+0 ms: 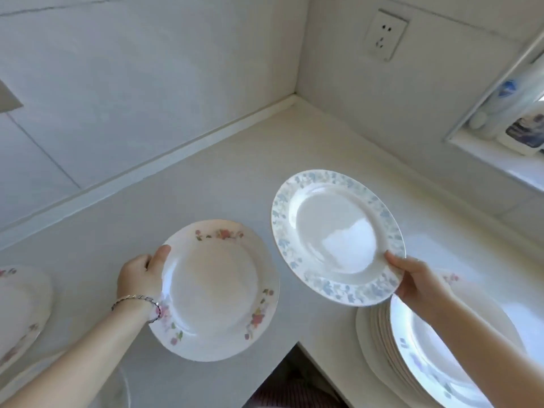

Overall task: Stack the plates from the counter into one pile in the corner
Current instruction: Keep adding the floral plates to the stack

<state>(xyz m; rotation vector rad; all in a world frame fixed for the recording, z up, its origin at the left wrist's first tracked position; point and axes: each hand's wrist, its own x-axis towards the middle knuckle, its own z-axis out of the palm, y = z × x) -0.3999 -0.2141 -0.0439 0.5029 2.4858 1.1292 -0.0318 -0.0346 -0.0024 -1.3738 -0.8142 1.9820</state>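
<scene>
My left hand grips the left rim of a white plate with pink flowers, held above the white counter. My right hand pinches the near rim of a white plate with a blue flowered border, held tilted in the air right of the first. Below my right arm a pile of several plates sits on the counter at the lower right. Another pink-flowered plate lies at the far left edge. The counter's corner lies beyond both held plates.
Tiled walls meet at the corner, with a wall socket on the right wall. A window sill at the right holds bottles. The counter's inner edge drops to the floor at bottom centre. A glass item shows at the lower left.
</scene>
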